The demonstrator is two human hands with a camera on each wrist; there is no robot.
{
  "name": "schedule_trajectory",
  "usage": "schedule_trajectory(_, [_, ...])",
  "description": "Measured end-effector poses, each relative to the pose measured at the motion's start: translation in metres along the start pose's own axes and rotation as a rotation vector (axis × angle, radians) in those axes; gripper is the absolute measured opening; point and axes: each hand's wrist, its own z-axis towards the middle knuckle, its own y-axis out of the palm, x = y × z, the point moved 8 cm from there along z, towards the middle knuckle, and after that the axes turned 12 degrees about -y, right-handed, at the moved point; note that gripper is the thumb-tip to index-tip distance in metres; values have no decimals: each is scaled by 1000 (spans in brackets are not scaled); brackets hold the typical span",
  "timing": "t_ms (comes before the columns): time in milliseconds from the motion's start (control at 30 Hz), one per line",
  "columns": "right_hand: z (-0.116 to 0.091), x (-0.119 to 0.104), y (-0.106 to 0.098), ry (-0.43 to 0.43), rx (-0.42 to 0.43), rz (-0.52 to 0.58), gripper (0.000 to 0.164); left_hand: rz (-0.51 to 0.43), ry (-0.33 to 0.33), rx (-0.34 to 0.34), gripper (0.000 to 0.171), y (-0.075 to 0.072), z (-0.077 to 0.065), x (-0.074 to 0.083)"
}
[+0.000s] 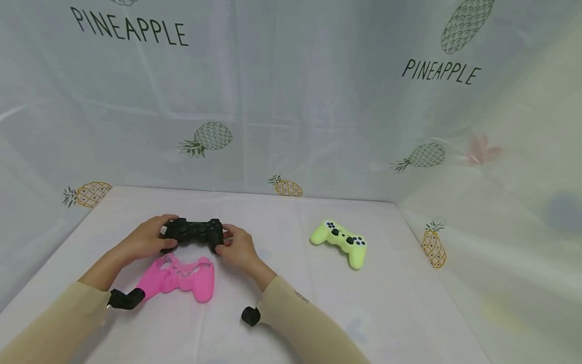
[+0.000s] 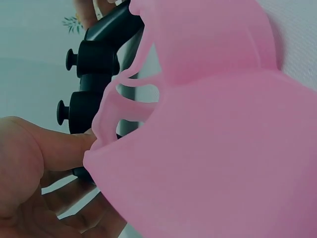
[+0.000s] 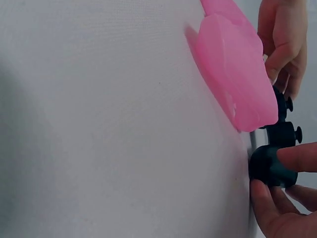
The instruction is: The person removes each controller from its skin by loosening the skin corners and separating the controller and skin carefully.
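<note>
A black game controller lies between both hands on the white-covered table, its thumbsticks visible in the left wrist view. My left hand grips its left end, thumb on the near side and fingers round the far side. At the other end, my right hand holds the right grip between thumb and fingers. Just in front of the controller sits a pink controller skin with cut-out openings. It fills much of the left wrist view and hides part of the controller there. In the right wrist view, fingers touch the black grip.
A lime-green controller with dark buttons lies apart on the right side of the table. Behind the table hangs a pale curtain printed with pineapples. A black wrist mount on the left sleeve overlaps the pink skin's edge.
</note>
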Motion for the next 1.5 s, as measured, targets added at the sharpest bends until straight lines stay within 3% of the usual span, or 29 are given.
schedule_trajectory(433, [-3,-4,-6,1,-114,-57,64,19,-49,-85,76,3,3,-10])
schedule_trajectory(633, [-15,-19,-26,-49,-175,-77,64,34,-24,-83,75,-1,2,-6])
schedule_trajectory(767, [-21,-28,-49,-129,-197,-97,61,16,23,-40,73,-9,-1,3])
schedule_trajectory(967, [-35,-29,-98,-175,-186,-108,59,31,121,133,60,-26,-6,33])
schedule_trajectory(1067, [-43,-24,-125,-170,-161,-127,58,26,155,185,56,-30,-11,55])
schedule_trajectory(1267, [-64,-10,-178,-140,-63,-167,58,-50,229,142,53,-19,-19,103])
schedule_trajectory(1500, [-90,3,-229,-92,34,-180,59,-122,297,69,49,15,-10,148])
